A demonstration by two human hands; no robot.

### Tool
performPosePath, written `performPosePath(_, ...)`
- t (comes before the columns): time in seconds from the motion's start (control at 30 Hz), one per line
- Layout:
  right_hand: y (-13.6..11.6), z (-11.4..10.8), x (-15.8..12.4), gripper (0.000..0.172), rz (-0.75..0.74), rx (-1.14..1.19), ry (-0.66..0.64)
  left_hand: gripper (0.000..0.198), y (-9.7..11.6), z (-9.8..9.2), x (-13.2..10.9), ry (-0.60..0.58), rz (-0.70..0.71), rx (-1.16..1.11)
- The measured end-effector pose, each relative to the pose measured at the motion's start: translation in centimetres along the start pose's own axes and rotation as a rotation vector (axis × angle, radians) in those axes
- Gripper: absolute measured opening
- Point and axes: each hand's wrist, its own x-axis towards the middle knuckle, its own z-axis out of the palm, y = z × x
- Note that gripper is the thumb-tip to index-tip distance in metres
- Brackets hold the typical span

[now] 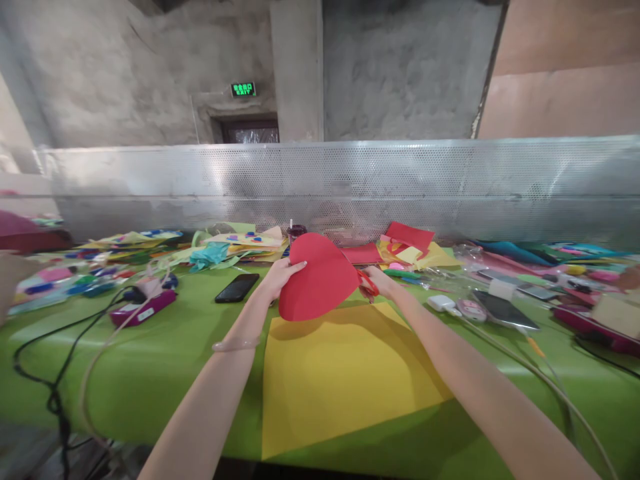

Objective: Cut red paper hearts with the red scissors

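Red paper heart [317, 280] is held up just above the middle of the counter [150, 353], tilted toward us, between our two hands. We take the rest from the biggest thing down.

A perforated metal screen [400, 180] runs the whole width behind the counter. The counter is covered in green. A yellow sheet [340, 373] lies flat on it in front of us, right under the heart and reaching the near edge. Along the back lie heaps of coloured paper scraps [240, 243], with red paper pieces [410, 238] to the right of the heart. Dark cables [55, 387] trail over the left side and off the edge.

Our left hand [280, 275] grips the heart at its left edge, fingers spread over the face. Our right hand [381, 281] is closed around red-handled scissors [369, 285] at the heart's right edge; we cannot tell whether the blades are in the paper.

A black phone [237, 287] lies flat just left of our left hand. A second phone [505, 309] lies well to the right, and a purple gadget [145, 308] sits farther left. A thin bracelet [235, 345] circles our left wrist.
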Motion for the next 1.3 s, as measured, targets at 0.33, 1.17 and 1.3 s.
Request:
performPosePath(0.33,-0.07,0.11,-0.14,0.026,-0.038,0.006,0.017,0.031,-0.04,0.00,0.07,0.012,0.002,0.014)
performPosePath(1.17,-0.22,0.19,-0.45,0.019,-0.040,0.048,0.010,0.030,0.02,0.04,-0.09,0.023,0.000,0.032)
performPosePath(1.3,-0.26,0.28,-0.36,0.022,-0.025,0.038,0.011,0.029,-0.14,-0.04,0.05,0.008,-0.001,0.036)
